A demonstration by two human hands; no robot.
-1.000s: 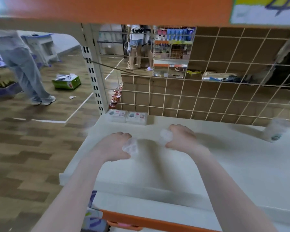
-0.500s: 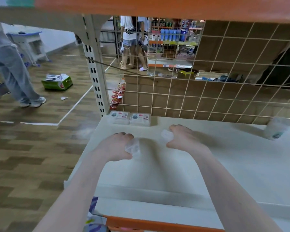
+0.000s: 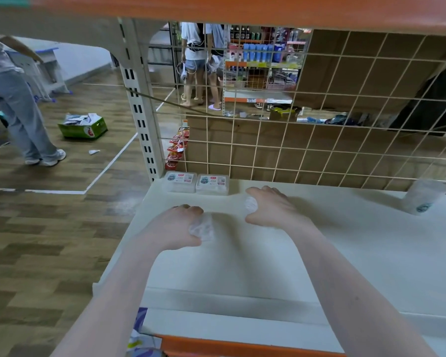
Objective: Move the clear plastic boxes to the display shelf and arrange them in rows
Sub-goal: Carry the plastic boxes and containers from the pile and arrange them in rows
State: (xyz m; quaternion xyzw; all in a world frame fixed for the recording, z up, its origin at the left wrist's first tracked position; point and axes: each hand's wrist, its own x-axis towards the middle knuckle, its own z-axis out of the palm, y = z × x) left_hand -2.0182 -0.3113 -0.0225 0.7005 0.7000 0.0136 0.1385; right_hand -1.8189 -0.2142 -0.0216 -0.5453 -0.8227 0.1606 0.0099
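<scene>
Two clear plastic boxes with labelled lids, one (image 3: 180, 181) and the other (image 3: 212, 183), stand side by side at the back left of the white display shelf (image 3: 371, 253), against the wire grid. My left hand (image 3: 175, 226) grips a clear plastic box (image 3: 202, 226) over the shelf, short of that pair. My right hand (image 3: 273, 207) grips another clear box (image 3: 250, 204), further back and just right of the second shelf box. Both held boxes are mostly hidden by my fingers.
A clear plastic cup (image 3: 422, 199) lies tilted at the shelf's back right. A wire grid (image 3: 319, 150) backs the shelf and an orange shelf (image 3: 242, 9) hangs overhead. A person (image 3: 18, 106) and a green carton (image 3: 84, 126) are on the wooden floor to the left.
Both hands have moved a little further back over the shelf toward the two placed boxes, still holding their boxes. The view has tilted slightly.
</scene>
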